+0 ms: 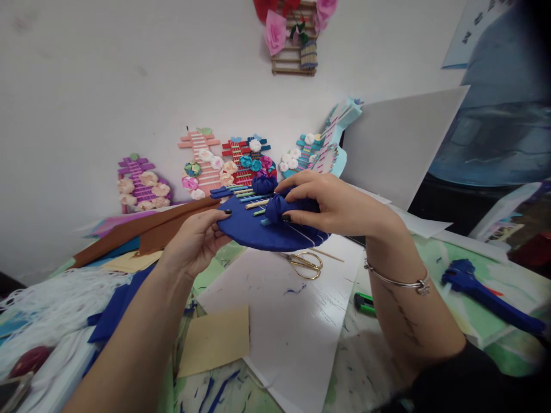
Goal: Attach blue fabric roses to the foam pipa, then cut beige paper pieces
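Observation:
A blue guitar-shaped craft piece [253,228] is held up above the table, tilted with its neck pointing away. Thin coloured sticks and white strings cross its face, and dark blue fabric flowers [275,207] sit on it. My left hand [198,238] pinches its left edge, thumb on top and fingers underneath. My right hand [331,201] curls its fingers and thumb around a blue flower on the right side of the face. Part of that flower is hidden behind the fingers.
Gold-handled scissors [306,265] lie on a white sheet [293,327], near a green utility knife [365,303] and a tan paper square [217,341]. A blue wrapped tool [486,292] lies right. Several decorated guitar crafts [140,183] lean on the wall. White netting [64,304] covers the left.

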`<state>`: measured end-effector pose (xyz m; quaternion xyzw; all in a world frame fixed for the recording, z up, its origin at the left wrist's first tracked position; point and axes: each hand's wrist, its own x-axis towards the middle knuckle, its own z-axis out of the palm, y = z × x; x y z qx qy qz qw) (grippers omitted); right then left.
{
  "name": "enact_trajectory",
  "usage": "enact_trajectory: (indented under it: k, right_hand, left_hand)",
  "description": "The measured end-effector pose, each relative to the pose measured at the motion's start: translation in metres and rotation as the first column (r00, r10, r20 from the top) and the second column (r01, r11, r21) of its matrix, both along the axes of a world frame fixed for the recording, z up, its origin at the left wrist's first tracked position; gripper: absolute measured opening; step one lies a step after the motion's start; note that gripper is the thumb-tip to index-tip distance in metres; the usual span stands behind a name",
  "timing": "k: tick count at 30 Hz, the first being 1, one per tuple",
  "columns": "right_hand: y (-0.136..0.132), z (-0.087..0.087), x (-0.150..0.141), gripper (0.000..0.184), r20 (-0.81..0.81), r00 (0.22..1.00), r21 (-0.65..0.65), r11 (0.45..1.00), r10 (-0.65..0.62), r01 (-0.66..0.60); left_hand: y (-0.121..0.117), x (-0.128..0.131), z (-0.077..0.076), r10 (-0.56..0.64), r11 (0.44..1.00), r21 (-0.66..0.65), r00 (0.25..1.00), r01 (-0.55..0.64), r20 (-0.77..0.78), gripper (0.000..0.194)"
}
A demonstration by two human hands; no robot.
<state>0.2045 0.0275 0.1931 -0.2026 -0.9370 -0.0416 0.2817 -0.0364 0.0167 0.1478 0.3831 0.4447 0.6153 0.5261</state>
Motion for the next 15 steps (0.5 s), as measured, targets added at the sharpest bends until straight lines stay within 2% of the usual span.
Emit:
enact_trajectory:
  k: [15]
  right_hand:
    - [0.0,-0.0012,-0.0025,0.007,-0.005,1.0,-0.014,1.0,0.024,-0.024]
  left_hand:
    - [-0.002,0.0002,0.0005,0.005,1.0,0.016,1.0,-0.005,0.016,0.023]
